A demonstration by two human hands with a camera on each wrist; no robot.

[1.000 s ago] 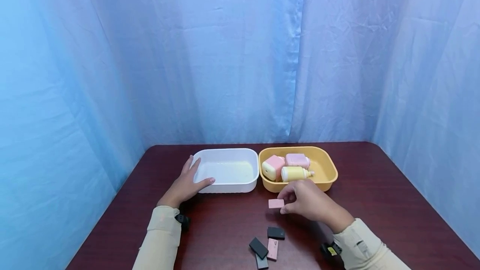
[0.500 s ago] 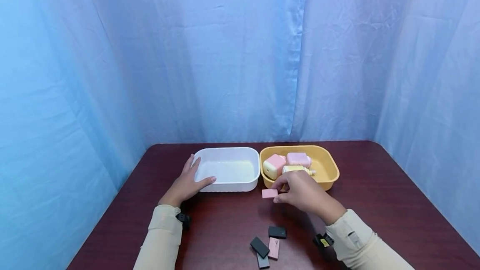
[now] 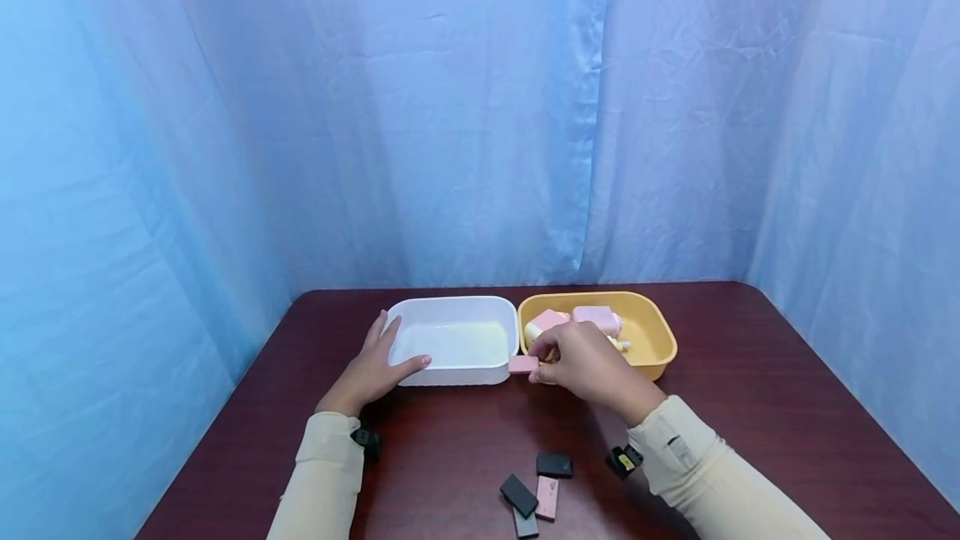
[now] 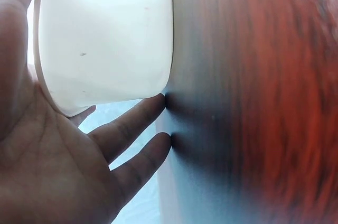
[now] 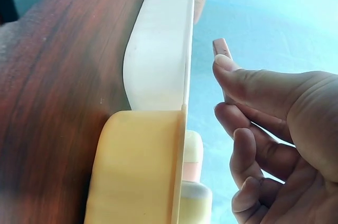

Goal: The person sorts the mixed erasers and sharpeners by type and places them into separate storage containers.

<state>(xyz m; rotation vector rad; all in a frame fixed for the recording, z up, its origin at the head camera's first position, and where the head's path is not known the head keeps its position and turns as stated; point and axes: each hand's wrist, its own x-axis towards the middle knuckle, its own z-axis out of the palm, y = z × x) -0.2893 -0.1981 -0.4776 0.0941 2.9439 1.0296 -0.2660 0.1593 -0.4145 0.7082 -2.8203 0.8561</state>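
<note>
My right hand point(image 3: 588, 363) pinches a small flat pink block point(image 3: 522, 365) between thumb and fingers. In the head view it overlaps the near side where a white bin point(image 3: 457, 377) and a yellow bin point(image 3: 648, 340) meet; in the right wrist view the block is held above the rims, apart from them. My left hand point(image 3: 373, 372) rests against the white bin's left end. Its thumb lies over the rim, and its fingers point(image 4: 140, 115) are spread straight, with tips down at the table. The white bin's visible floor has nothing on it.
Nearer on the dark red table point(image 3: 450, 457) lie a black block point(image 3: 554, 465), another black block point(image 3: 519, 495), a patterned pink block point(image 3: 547, 498) and a grey block point(image 3: 526, 523), partly overlapping. Pink, lilac point(image 3: 597, 317) and yellow bottle-like things sit inside the yellow bin. Blue curtains point(image 3: 465, 107) surround the table.
My right hand has moved forward and to the left with the pink block, from in front of the yellow bin to where the bins meet. My left hand has stayed in place.
</note>
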